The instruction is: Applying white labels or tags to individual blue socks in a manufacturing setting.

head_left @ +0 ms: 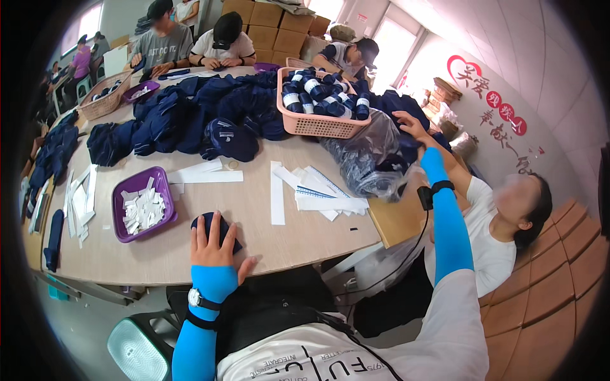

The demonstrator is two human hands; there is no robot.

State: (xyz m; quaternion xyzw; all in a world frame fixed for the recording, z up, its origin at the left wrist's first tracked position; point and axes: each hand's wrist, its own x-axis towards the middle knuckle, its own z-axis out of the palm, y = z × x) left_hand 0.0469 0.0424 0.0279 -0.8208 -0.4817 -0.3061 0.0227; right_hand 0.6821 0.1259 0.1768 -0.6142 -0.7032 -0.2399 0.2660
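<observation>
Navy rolled garment [216, 227] lies on the desk [254, 222] just right of the purple tray [121, 198], pinned under the left hand [213, 246], fingers spread flat. The right hand [410, 124] reaches far beyond that tray to the clear bag [372, 155], fingers loosely open on it. So stretched, the roll could slip loose or the bag's contents spill.
</observation>
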